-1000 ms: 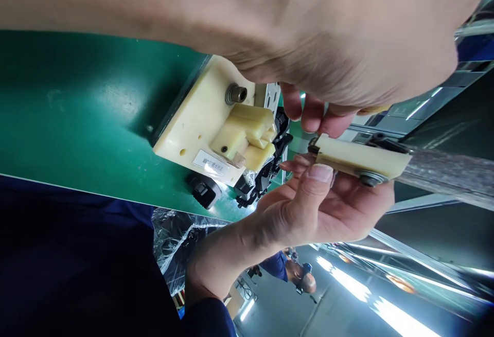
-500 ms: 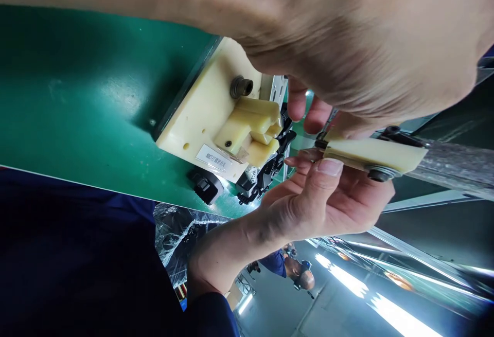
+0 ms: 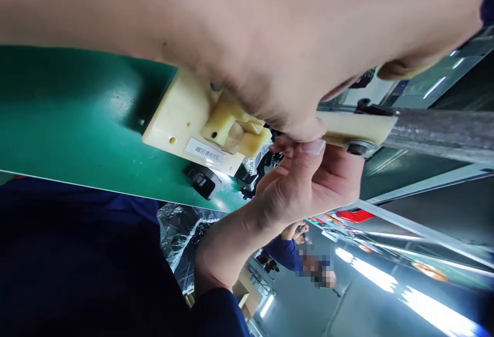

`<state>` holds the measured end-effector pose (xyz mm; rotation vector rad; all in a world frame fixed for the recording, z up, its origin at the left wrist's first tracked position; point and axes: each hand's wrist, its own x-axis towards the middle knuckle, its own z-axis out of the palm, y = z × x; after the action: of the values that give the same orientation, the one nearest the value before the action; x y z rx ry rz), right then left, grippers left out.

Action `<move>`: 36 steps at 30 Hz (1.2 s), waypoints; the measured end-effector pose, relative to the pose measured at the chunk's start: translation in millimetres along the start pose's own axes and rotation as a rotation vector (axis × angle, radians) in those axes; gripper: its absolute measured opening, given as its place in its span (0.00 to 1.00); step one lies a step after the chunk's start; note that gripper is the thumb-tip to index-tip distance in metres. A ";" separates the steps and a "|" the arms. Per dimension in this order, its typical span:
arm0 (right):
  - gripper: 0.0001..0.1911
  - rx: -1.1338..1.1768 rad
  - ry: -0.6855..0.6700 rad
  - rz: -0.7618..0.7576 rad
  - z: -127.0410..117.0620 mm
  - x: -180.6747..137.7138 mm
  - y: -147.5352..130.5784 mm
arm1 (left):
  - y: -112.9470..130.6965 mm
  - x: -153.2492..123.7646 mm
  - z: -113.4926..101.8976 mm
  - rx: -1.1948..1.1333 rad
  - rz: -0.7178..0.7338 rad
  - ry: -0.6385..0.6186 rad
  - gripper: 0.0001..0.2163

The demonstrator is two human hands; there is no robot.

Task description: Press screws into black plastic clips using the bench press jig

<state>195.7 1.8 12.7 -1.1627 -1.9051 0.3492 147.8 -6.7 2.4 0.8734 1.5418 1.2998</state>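
My left hand (image 3: 309, 43) reaches across the top of the view, back toward me. Its fingers are closed down over the near end of a cream lever (image 3: 355, 126), which is fixed to a rough grey metal bar (image 3: 443, 128). My right hand (image 3: 309, 188) comes up from below in a blue sleeve. Its thumb and fingertips are pinched against the same end of the lever. Just left of both hands, a cream fixture block (image 3: 181, 116) with a white label sits on the green table (image 3: 69, 121). A black plastic part (image 3: 254, 172) is seated in the block.
A black knob (image 3: 203, 181) sits on the table below the block. A crumpled clear plastic bag (image 3: 177, 234) lies past the table's edge. Another person in blue (image 3: 287, 252) works in the background under ceiling lights. My dark blue clothing (image 3: 77, 265) fills the lower left.
My left hand has come down over the lever's end and now hides its own fingertips and the bolt on the block. The lever and my right hand have shifted slightly left and up.
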 end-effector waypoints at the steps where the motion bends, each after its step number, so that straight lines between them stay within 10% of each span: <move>1: 0.03 0.030 0.058 0.004 2.8 -2.5 -2.1 | -8.2 8.2 -17.6 0.021 0.022 -0.005 0.25; 5: 0.03 -0.010 -0.003 0.115 0.7 -17.8 -13.1 | -22.0 55.7 -97.6 0.159 0.173 -0.091 0.27; 8: 0.03 0.020 -0.003 0.149 -8.6 -39.3 -16.7 | 2.4 86.7 -130.5 0.313 0.501 -0.385 0.26; 12: 0.05 0.060 0.016 0.119 -18.3 -75.6 -11.5 | 37.7 97.9 -133.3 0.424 0.880 -0.665 0.31; 20: 0.06 0.095 0.207 0.204 -34.1 -127.3 9.2 | 52.4 100.7 -137.6 0.659 1.161 -0.522 0.37; 31: 0.04 -0.173 0.245 0.123 -78.8 -122.3 45.3 | 56.3 87.7 -139.2 0.341 0.925 -0.564 0.34; 36: 0.08 -0.568 -0.077 0.359 -93.9 -56.6 56.0 | 53.4 87.2 -139.0 0.248 0.905 -0.543 0.28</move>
<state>313.6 -32.9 5.0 -1.9008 -1.9150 0.0334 -14.3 37.2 42.1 2.0412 0.8775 1.2908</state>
